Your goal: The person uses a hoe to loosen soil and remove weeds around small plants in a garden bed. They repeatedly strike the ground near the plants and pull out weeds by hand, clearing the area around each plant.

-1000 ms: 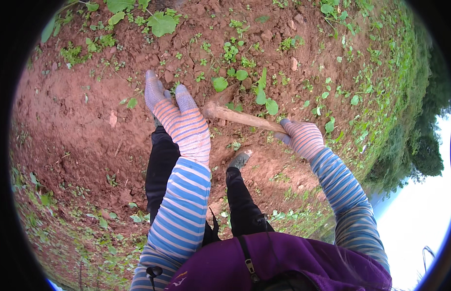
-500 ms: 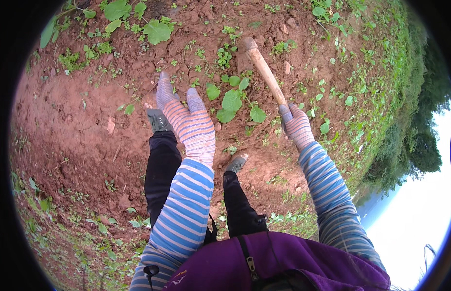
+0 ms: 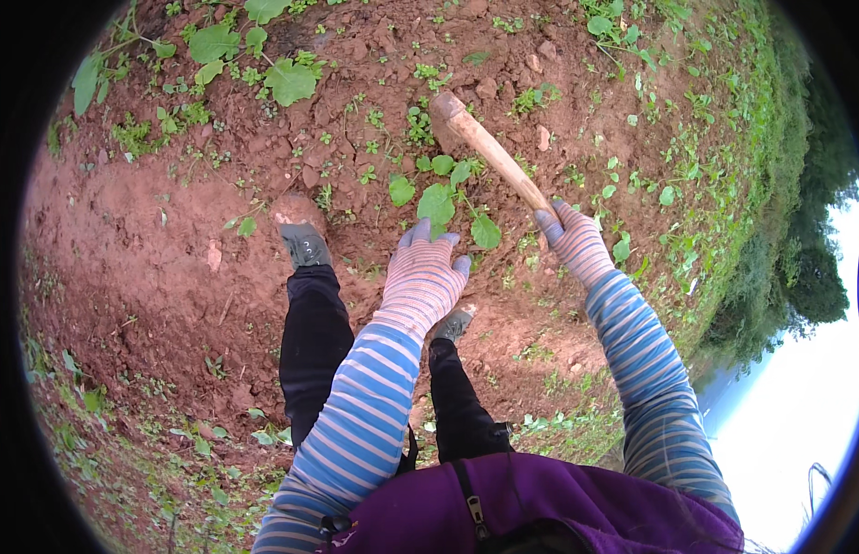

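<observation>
My right hand [image 3: 579, 245], in a striped knit glove, is wrapped round the wooden handle of a short hoe [image 3: 499, 159]. The hoe slants up and to the left; its soil-coloured head is down by the ground and hard to make out. Just below a young broad-leaved plant [image 3: 437, 201], my gloved left hand [image 3: 424, 282] is stretched out, back upward, fingers a little apart and holding nothing. Its fingertips reach the plant's lower leaves in the picture; whether they touch cannot be made out.
Reddish bare soil [image 3: 171, 268] with small weeds and clods lies all round. Larger leafy plants [image 3: 289, 81] grow at the far left. My two shoes [image 3: 306, 246] stand on the soil below the young plant. A green grassy bank [image 3: 762, 212] with trees runs along the right.
My left hand has moved right and nearer, toward the young plant, turning its back upward. The hoe's head has swung left and down slightly, still in my right hand.
</observation>
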Demonstrator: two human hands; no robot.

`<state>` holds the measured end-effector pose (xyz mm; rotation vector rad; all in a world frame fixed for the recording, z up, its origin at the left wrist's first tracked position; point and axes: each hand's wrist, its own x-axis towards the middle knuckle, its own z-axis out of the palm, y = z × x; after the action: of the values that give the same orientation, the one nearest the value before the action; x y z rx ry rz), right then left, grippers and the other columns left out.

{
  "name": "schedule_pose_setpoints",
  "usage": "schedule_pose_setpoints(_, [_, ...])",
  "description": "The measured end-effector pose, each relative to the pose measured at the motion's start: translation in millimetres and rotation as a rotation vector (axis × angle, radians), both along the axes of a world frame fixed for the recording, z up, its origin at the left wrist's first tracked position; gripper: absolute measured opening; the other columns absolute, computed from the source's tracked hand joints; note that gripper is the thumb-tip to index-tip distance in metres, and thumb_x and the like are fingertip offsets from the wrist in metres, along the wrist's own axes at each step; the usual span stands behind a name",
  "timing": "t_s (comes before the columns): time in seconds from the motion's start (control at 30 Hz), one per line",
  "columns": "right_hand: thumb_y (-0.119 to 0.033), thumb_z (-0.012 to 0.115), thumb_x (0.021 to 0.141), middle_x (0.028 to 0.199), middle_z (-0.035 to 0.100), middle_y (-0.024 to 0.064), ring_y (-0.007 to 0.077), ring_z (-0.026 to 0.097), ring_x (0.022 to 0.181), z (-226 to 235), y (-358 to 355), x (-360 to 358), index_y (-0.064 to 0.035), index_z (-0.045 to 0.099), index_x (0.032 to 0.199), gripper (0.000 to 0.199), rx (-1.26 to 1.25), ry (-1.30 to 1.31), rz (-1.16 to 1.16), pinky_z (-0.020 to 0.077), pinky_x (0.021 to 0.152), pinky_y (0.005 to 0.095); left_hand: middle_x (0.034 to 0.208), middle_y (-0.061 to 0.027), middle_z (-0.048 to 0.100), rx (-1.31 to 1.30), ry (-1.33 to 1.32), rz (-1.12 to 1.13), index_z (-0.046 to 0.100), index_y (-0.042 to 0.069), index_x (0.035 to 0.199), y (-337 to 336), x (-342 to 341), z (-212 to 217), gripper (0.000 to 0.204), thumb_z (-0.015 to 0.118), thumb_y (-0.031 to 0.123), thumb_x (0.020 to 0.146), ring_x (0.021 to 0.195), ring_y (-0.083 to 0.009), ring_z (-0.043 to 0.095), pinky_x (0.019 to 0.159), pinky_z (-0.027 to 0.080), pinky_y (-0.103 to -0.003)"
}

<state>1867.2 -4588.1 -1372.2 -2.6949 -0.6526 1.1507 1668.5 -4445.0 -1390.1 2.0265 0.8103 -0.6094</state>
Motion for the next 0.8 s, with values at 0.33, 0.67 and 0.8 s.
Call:
schedule_pose_setpoints(0.33, [-0.039,0.059,0.096,0.073,0.063,0.0157,0.0273,0.061,0.067,-1,-5,-5,-0.0020,0.061,0.114,0.041,0.132,0.061,-0.059,0.0494,0.067,0.0402,0.148,-0.0207,0.041,-0.159,0.064,-0.075,0.054,0.015,0.136,-1,8,6,0.048,0.057,0.037,0.093,0.133,-0.0361,0.043,0.113,0.034,-0.044])
schedule_pose_setpoints(0.67, [-0.034,0.059,0.097,0.067,0.057,0.0073,0.0152,0.056,0.062,-2,-51,-23,-0.0016,0.061,0.105,0.033,0.400,0.014,-0.351,0.0462,0.059,0.0331,0.147,-0.0177,0.043,-0.150,0.054,-0.087,0.053,0.013,0.137,-9,10,4,0.049,0.056,0.036,0.093,0.133,-0.0361,0.043,0.114,0.034,-0.044])
schedule_pose_setpoints(0.8, [-0.038,0.058,0.097,0.068,0.059,0.0099,0.0198,0.056,0.060,-17,-55,-28,0.0001,0.061,0.105,0.039,0.120,0.045,-0.376,0.0472,0.060,0.0357,0.149,-0.0191,0.041,-0.187,0.093,-0.127,0.052,0.015,0.138,-9,14,3,0.048,0.056,0.036,0.094,0.136,-0.0355,0.039,0.115,0.031,-0.043])
